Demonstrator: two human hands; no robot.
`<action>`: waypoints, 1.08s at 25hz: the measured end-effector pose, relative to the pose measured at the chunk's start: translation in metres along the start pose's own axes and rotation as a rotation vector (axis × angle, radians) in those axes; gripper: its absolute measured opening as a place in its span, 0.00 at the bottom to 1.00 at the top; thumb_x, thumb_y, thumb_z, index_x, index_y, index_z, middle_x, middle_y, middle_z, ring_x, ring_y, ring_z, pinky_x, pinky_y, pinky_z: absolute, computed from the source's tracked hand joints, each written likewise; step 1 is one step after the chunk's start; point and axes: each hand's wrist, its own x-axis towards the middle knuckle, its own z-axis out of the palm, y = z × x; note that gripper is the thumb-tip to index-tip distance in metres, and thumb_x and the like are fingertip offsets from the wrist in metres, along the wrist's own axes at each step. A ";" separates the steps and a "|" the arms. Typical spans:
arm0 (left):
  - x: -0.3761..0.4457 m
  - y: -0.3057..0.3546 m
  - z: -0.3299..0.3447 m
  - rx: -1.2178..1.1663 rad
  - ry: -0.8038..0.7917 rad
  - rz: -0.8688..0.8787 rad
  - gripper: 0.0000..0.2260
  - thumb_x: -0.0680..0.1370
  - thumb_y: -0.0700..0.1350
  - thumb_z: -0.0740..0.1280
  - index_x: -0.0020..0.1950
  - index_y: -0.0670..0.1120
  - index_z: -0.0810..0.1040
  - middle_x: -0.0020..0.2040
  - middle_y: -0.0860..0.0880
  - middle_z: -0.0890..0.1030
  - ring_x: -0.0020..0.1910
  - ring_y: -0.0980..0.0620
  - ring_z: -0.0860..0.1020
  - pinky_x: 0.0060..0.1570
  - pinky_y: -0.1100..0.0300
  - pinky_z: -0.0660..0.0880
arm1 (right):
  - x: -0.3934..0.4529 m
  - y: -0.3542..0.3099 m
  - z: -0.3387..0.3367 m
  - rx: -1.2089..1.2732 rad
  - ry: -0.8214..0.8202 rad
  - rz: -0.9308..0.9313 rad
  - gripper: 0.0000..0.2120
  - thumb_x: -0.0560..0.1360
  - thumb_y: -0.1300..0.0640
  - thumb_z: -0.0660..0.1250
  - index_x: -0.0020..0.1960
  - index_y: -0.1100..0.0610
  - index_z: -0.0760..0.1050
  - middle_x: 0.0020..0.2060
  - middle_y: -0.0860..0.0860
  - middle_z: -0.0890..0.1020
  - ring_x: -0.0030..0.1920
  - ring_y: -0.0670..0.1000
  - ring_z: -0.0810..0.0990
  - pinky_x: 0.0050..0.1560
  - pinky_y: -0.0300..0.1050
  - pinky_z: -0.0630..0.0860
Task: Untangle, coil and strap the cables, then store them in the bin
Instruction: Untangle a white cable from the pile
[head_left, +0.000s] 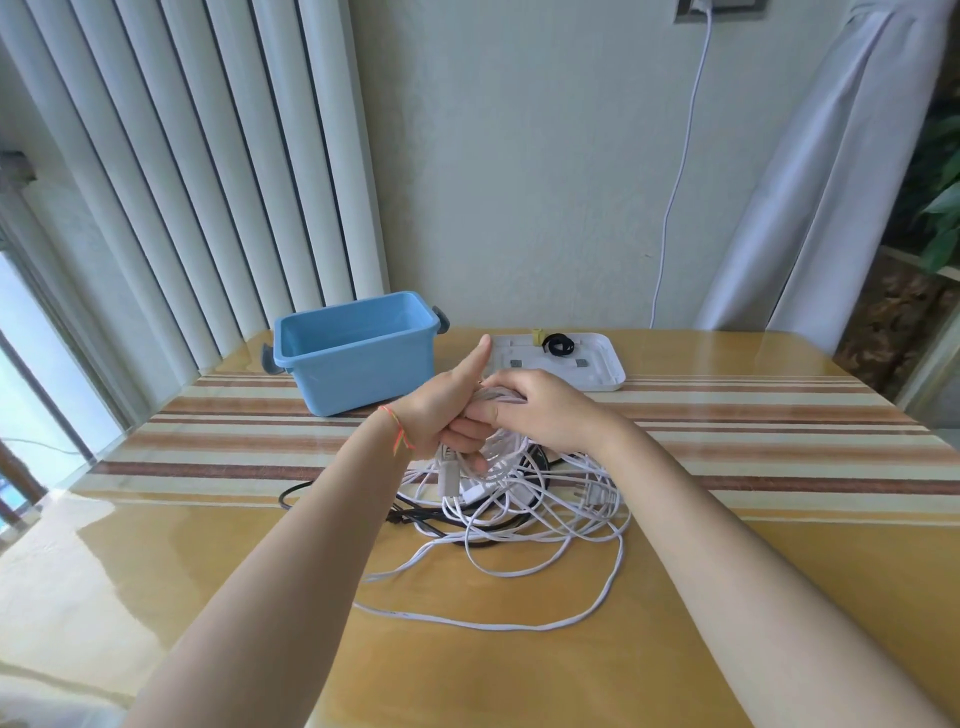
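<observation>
Nearest, below hands: loose white cable (498, 621) trails across counter (208, 571), slack not yet gathered. Just under hands: tangle of white cables over black cable (415, 514); two-pin plug (597, 498) right of heap. Exact cable count unclear, at least two white, one black. Left hand (447, 410) grips white coil (498, 396), thumb up, likely as winding anchor. Right hand (545, 410) curls over same coil, guiding turns. Beyond left hand: one blue bin (358, 374), open, awaiting coils. Beyond right hand: one white lid (602, 371) holding black strap (558, 344), small yellow item (536, 336).
</observation>
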 end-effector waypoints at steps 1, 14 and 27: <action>0.005 0.002 -0.001 -0.013 0.019 0.000 0.34 0.78 0.71 0.46 0.26 0.47 0.68 0.23 0.51 0.56 0.22 0.53 0.54 0.31 0.59 0.68 | 0.003 0.002 0.000 -0.004 0.050 0.007 0.17 0.75 0.40 0.68 0.57 0.50 0.78 0.49 0.46 0.83 0.50 0.45 0.81 0.54 0.45 0.76; 0.127 0.019 -0.017 0.336 0.519 0.444 0.10 0.82 0.44 0.63 0.62 0.43 0.78 0.43 0.53 0.80 0.36 0.68 0.78 0.35 0.74 0.71 | 0.106 0.077 -0.051 0.178 0.525 0.253 0.27 0.77 0.38 0.63 0.45 0.64 0.78 0.36 0.53 0.79 0.38 0.54 0.78 0.42 0.49 0.74; 0.291 -0.021 -0.102 0.560 0.519 0.109 0.08 0.83 0.43 0.61 0.51 0.45 0.80 0.30 0.50 0.68 0.33 0.47 0.65 0.30 0.58 0.61 | 0.272 0.223 -0.074 -0.456 0.248 0.397 0.22 0.77 0.59 0.57 0.66 0.43 0.74 0.65 0.56 0.72 0.67 0.59 0.69 0.67 0.52 0.67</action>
